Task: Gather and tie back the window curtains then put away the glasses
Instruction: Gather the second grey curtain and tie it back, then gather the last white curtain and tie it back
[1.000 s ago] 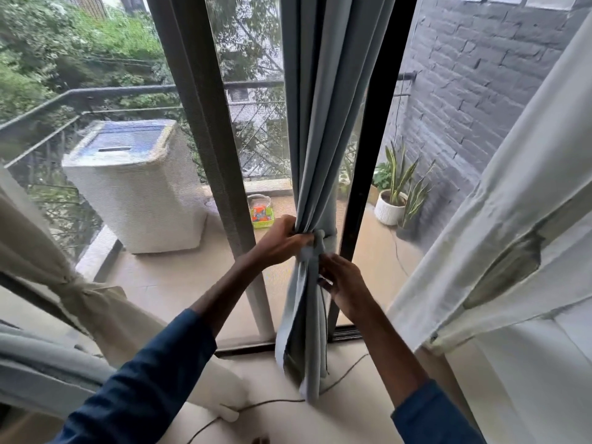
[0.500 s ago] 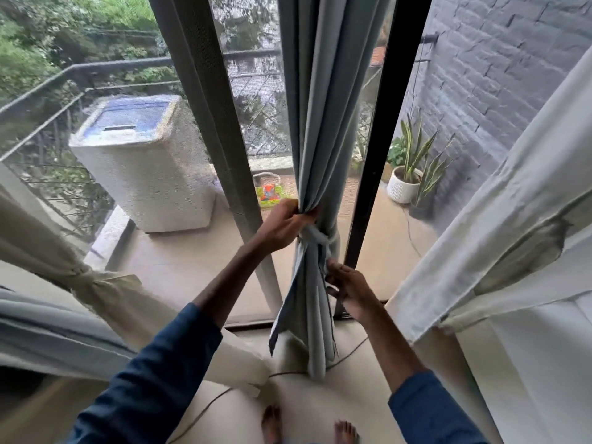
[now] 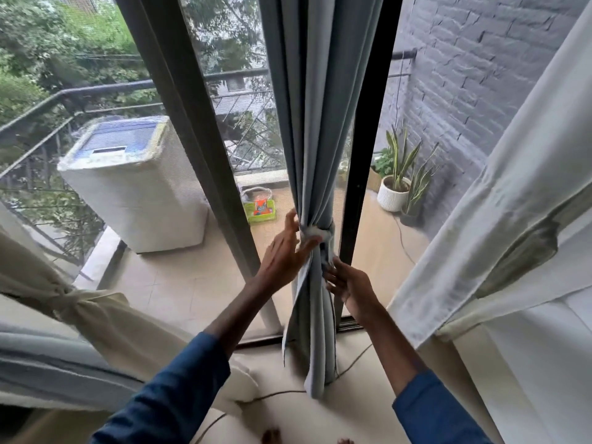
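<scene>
Curtain (image 3: 315, 129) hangs as one gathered blue-grey column down the middle of the frame, its long axis near vertical, cinched by a tie (image 3: 324, 233) just below centre. The left hand (image 3: 282, 256) lies just left of that tie, fingers straight and spread, tips touching the cloth at the knot and gripping nothing. The right hand (image 3: 350, 283) sits lower, at the column's right edge, fingers reaching up toward the tie's hanging tail; whether they pinch it I cannot tell. The left hand is nearer the knot, so any snugging probably falls to it. No glasses show.
</scene>
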`<state>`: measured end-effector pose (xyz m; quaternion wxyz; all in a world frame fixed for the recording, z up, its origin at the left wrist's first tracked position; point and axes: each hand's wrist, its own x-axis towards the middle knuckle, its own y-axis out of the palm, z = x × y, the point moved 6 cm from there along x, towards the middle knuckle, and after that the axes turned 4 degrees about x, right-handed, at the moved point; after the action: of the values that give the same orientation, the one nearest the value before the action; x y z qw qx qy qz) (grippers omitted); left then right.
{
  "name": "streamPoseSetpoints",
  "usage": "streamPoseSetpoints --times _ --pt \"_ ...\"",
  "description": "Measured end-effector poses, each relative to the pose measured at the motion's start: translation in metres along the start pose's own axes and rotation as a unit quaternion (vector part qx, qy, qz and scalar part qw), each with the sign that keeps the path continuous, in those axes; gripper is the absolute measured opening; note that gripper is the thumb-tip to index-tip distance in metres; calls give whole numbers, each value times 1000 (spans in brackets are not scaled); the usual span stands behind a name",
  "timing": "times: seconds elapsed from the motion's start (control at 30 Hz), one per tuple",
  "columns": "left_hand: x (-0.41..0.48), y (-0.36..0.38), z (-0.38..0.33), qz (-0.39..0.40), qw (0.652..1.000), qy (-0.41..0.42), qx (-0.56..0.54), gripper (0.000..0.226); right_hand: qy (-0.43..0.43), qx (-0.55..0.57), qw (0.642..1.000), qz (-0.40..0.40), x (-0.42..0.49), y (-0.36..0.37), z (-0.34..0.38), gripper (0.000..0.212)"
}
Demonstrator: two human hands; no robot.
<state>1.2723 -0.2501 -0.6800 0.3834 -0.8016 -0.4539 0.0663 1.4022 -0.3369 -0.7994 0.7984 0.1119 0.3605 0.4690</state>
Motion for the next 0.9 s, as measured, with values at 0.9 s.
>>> streamPoseSetpoints --times 0.9 --pt "76 85 -257 -16 968 140 208 25 -275 -141 949 -54 -146 -94 298 21"
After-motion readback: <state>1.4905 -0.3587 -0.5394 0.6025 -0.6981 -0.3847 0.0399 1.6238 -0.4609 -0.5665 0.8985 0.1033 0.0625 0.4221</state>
